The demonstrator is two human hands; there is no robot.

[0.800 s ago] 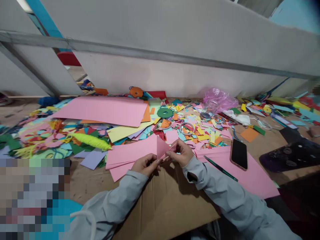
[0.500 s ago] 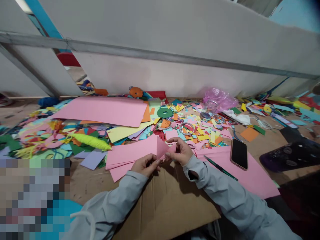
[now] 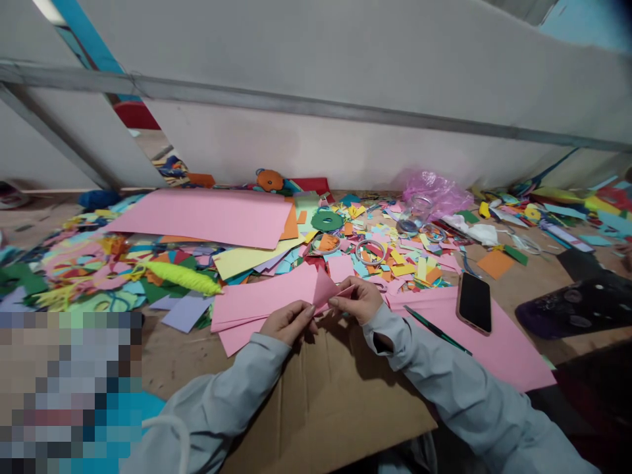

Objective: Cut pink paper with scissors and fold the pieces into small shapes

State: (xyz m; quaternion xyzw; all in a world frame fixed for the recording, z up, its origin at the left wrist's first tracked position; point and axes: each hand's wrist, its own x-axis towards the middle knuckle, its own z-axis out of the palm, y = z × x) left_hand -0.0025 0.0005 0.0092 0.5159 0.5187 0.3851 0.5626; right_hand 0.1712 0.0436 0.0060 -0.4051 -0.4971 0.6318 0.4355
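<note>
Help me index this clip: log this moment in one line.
left grip: pinching folded pink paper; right grip: pinching pink paper; smartphone: on pink sheet; cardboard: below grips

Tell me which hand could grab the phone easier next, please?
Probably the right hand: the phone lies on that side, and the left hand is farther away. Both hands hold the folded pink paper, though.

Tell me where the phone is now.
In the head view, the phone lies at right, on the far edge of a pink sheet, beside a slim green tool.
</note>
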